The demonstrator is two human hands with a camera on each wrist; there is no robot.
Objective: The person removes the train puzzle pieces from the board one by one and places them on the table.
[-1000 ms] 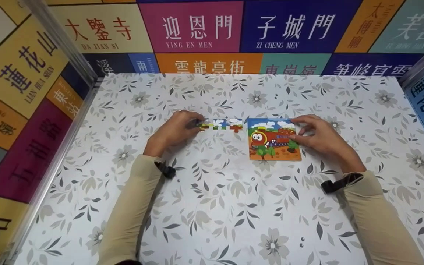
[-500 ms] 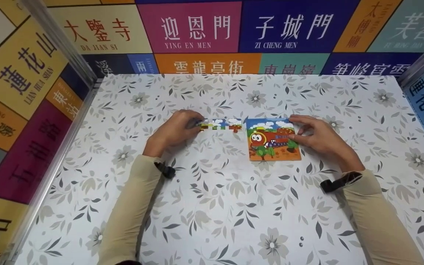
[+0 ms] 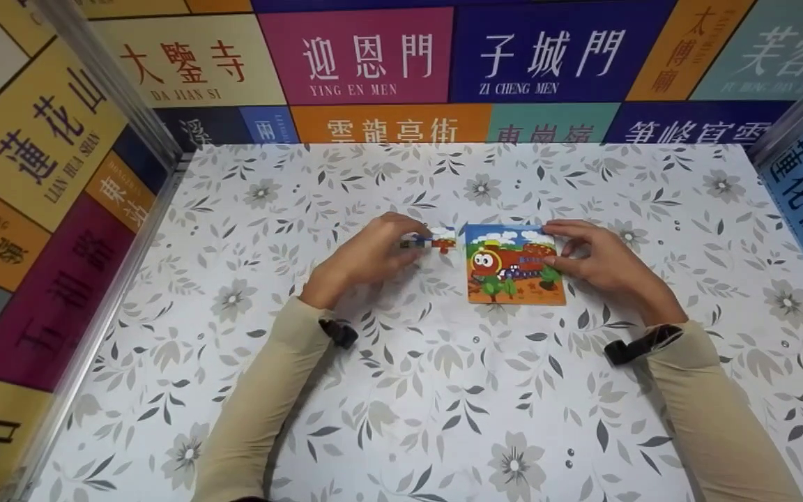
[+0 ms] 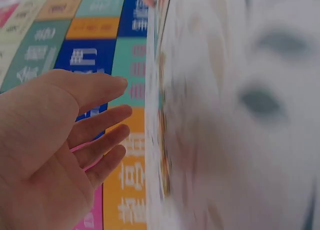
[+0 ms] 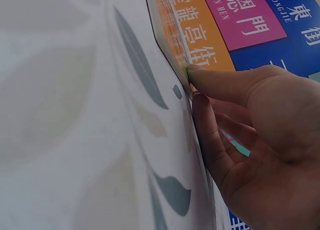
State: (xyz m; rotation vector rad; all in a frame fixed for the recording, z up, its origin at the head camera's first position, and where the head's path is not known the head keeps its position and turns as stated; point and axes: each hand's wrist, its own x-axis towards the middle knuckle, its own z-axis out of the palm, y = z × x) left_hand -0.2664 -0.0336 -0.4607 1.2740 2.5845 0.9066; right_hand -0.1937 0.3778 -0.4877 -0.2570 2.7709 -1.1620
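Observation:
A square picture board (image 3: 515, 268) with a cartoon train lies flat on the table in the head view. My right hand (image 3: 600, 258) grips it at its right side, thumb on the edge and index finger near the top corner. To its left lie joined jigsaw pieces (image 3: 443, 240) showing sky and a bit of red, a small gap from the board. My left hand (image 3: 377, 254) is over the left part of that strip and hides it. In the left wrist view the left hand (image 4: 65, 135) has relaxed fingers, spread apart, with nothing between them.
The table (image 3: 443, 390) wears a white cloth with grey leaves and flowers. Panels with coloured blocks and large characters (image 3: 366, 56) stand along the back and both sides. A black wrist strap (image 3: 642, 345) sits on the right arm, another (image 3: 337, 333) on the left.
My left hand has moved right along the strip, covering more of its left part. The right hand stays at the board, which has hardly shifted.

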